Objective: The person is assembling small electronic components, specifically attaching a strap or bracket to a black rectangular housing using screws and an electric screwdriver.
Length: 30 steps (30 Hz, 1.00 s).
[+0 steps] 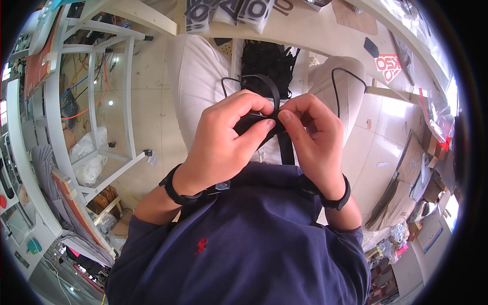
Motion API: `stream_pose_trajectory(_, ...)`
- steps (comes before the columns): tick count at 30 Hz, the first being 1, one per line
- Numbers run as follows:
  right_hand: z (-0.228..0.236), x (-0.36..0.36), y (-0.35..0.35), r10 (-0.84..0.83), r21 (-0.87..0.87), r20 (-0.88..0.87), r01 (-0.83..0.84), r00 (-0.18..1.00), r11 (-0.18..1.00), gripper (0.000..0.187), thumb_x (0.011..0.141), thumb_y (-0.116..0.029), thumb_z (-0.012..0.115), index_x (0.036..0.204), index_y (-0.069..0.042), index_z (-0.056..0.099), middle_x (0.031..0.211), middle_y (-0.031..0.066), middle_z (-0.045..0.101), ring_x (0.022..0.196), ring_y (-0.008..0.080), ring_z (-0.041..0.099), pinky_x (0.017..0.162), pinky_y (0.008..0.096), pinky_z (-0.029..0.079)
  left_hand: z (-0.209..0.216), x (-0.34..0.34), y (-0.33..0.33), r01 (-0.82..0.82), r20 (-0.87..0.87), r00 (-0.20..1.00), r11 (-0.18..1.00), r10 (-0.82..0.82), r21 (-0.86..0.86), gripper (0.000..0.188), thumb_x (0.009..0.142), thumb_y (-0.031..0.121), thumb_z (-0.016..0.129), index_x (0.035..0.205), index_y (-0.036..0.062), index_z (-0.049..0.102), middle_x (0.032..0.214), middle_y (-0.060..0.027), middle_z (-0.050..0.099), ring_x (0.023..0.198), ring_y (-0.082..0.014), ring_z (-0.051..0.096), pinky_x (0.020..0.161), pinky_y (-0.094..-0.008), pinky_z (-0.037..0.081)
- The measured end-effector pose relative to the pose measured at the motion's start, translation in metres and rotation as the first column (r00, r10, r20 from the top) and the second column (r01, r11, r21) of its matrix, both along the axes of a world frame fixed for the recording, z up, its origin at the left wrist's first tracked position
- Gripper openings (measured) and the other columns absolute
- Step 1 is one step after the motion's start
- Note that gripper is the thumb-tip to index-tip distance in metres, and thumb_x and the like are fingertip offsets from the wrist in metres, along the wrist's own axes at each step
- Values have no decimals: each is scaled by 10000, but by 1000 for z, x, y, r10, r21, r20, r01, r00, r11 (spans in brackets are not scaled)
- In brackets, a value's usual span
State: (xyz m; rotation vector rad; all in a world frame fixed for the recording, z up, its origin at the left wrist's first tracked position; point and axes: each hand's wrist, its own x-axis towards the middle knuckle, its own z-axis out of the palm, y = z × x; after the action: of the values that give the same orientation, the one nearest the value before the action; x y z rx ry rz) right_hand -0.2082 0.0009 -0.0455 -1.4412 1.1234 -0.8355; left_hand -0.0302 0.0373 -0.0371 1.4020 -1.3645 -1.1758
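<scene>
Above the lap, off the near edge of the cream-coloured, smooth-topped desk (325, 33), 2 bare hands meet fingertip to fingertip at a narrow, flat, flexible black strap (276, 92). The strap arches up beyond the fingers, toward the desk. The left hand (221, 129) has a narrow grip, with thumb and forefinger pinching a flat, dark black piece (248, 122); whether this is joined to the strap is hidden by the fingers. The right hand (317, 134) also has a narrow grip, its thumb and forefinger closed on the strap where it meets the left fingertips.

Between the knees, below the desk's near edge, lies a tangled heap of thin black straps (264, 63). On the desk, toward its near left corner, lie flat, clear packets with black-and-white print (251, 14). Nearer the right end are a small, dark, rounded rectangular object (371, 48) and a red-and-white printed sheet (389, 68).
</scene>
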Motion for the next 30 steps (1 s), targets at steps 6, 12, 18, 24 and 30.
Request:
stream_pose_trajectory(6, -4, 1, -3, 2, -154, -69, -12, 998, 988, 101, 854, 36, 715, 888, -4, 629, 788, 76, 622, 671, 168, 592, 617, 305, 481, 4, 4, -3, 41, -80, 996, 994, -33, 98, 90, 924, 9, 665, 1007, -11, 636, 909, -14, 634, 837, -55, 564, 744, -218, 473)
stream_pose_trajectory(12, 13, 16, -15, 72, -354, -152, -122, 986, 927, 144, 845, 51, 714, 935, -4, 615, 879, 116, 618, 699, 227, 628, 621, 311, 506, 10, 14, -9, 30, -130, 991, 988, -10, 149, 93, 958, 69, 650, 1010, -7, 635, 841, 9, 622, 751, -34, 534, 659, -218, 456)
stream_pose_trajectory(18, 36, 39, -32, 168, -381, -136, -208, 976, 901, 173, 842, 51, 718, 961, -5, 605, 908, 113, 622, 712, 214, 645, 631, 306, 519, 19, 38, -14, 5, -187, 982, 1000, 0, 29, 104, 968, 54, 620, 1047, -13, 628, 890, -1, 631, 799, -48, 550, 717, -221, 465)
stream_pose_trajectory(24, 85, 61, -73, 259, -389, -247, -341, 934, 856, 238, 835, -7, 744, 1035, -3, 615, 931, 111, 628, 771, 210, 685, 644, 311, 538, 4, 58, -17, -101, -381, 916, 991, 127, 87, 142, 1001, 85, 578, 1092, -17, 621, 927, -16, 668, 839, -55, 581, 747, -230, 480)
stream_pose_trajectory(30, 196, 126, -213, -70, -799, -420, -332, 905, 502, 88, 928, -89, 590, 926, -12, 632, 787, 155, 672, 709, 316, 668, 664, 381, 522, 0, 86, -29, -130, -544, 823, 986, 166, 105, 158, 1016, 83, 525, 1060, -29, 628, 993, -35, 690, 937, -71, 613, 842, -236, 481)
